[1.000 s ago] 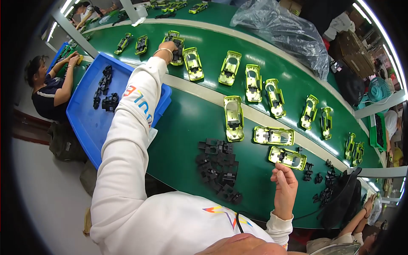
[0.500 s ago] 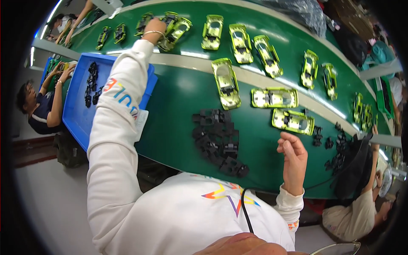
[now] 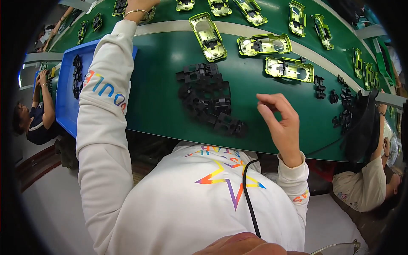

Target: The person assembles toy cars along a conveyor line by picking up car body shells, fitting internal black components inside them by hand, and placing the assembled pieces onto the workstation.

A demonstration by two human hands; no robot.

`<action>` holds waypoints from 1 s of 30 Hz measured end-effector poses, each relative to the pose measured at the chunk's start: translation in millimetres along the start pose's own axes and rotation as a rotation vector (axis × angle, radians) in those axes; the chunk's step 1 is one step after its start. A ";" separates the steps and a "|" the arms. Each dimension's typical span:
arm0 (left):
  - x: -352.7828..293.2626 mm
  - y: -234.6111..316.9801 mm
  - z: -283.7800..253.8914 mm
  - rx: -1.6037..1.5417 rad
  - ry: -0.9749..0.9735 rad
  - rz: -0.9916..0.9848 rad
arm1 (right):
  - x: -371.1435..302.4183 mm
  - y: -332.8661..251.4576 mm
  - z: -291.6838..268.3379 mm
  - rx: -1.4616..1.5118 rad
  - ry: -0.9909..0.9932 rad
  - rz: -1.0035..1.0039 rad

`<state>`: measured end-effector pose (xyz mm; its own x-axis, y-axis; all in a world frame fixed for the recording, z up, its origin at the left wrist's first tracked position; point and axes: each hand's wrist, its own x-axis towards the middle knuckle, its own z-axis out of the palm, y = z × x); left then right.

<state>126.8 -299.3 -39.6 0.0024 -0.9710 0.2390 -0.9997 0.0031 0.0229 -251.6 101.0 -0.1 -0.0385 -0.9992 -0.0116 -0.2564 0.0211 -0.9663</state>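
My left hand (image 3: pixel 141 6) reaches far out at the top edge, a bracelet on its wrist. Its fingers run out of the picture, so what they touch is hidden. Beside it lies a yellow-green toy car body with black parts (image 3: pixel 120 7). My right hand (image 3: pixel 282 125) hovers over the near edge of the green table, thumb and forefinger apart, with nothing visible between them. To its left is a heap of black plastic parts (image 3: pixel 208 95). Beyond it lie upturned yellow-green car bodies, among them one (image 3: pixel 290 69) nearest the hand and another (image 3: pixel 208 37) farther left.
A blue bin (image 3: pixel 66 93) with black parts stands at the left, under my left forearm. Smaller black pieces (image 3: pixel 346 102) lie at the right beside a black bag-like item (image 3: pixel 361 127). Co-workers sit at both sides. More car bodies line the green table (image 3: pixel 157 85).
The whole view has shifted, so table and cars sit higher in the picture. My left hand has gone partly out at the top. My right hand's thumb and forefinger have spread apart.
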 end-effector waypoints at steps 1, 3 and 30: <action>-1.0 -1.8 -9.7 -0.219 0.008 -0.038 | 2.9 -1.3 5.7 -0.107 -0.037 -0.069; -15.8 6.4 -35.2 -0.667 0.072 -0.148 | 11.0 -3.0 17.7 -0.210 -0.062 -0.135; -306.6 133.2 -83.5 -1.975 -0.324 -0.480 | -28.2 -5.1 34.2 -0.741 -0.182 -0.310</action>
<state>-5.1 18.7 -28.7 -0.0242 -0.9699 -0.2423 0.4514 -0.2269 0.8630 -216.2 127.9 -3.6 0.2798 -0.9519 0.1251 -0.8032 -0.3035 -0.5126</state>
